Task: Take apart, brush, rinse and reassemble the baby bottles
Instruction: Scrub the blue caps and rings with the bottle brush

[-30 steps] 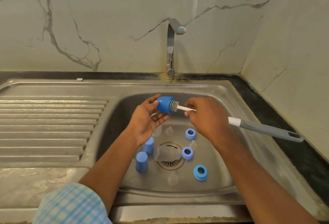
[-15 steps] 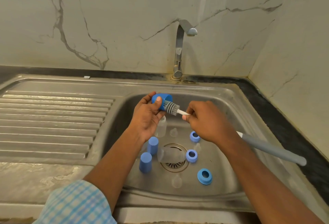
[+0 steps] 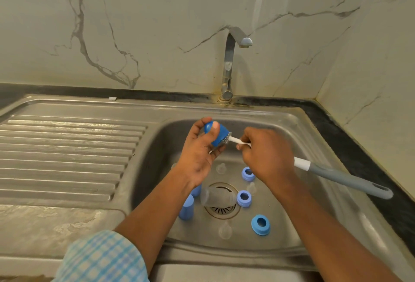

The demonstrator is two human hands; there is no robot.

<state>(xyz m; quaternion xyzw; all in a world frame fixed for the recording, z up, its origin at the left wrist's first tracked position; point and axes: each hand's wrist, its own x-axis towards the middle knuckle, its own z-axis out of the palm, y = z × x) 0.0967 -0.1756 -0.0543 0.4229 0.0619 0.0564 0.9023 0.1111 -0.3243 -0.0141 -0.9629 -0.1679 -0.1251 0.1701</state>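
Blue cap [image 3: 216, 133] is sitting in the L hand [image 3: 197, 158], held up over the sink [image 3: 280, 113]. Thumb is curling across its dome w/ fingers wrapping behind, so that hand is clamping it, mouth facing the R hand [image 3: 267, 158]. Brush [image 3: 336, 175] head is sitting mostly inside the cap. Its white stem is running back into the R hand, which is closing round it near the head, w/ the grey handle sticking out past that wrist.

Cap is looking like light, stiff plastic, prob. wet & slippery. Best hold is round the side wall; pinching the dome alone could let it squirt out. Thin stem may be flexing, so gripping close to the head is giving more control.

Below the hands, on the sink floor:
- clear bottle [image 3: 217, 198] is lying on its side over the drain
- two more caps [image 3: 186, 208] are standing under the L forearm
- three blue rings [image 3: 244, 198] are lying below the R hand
- small clear teats [image 3: 225, 230] are lying scattered, prob. soft & easy to miss

Tap [image 3: 229, 66] is standing beyond both hands; no water showing.
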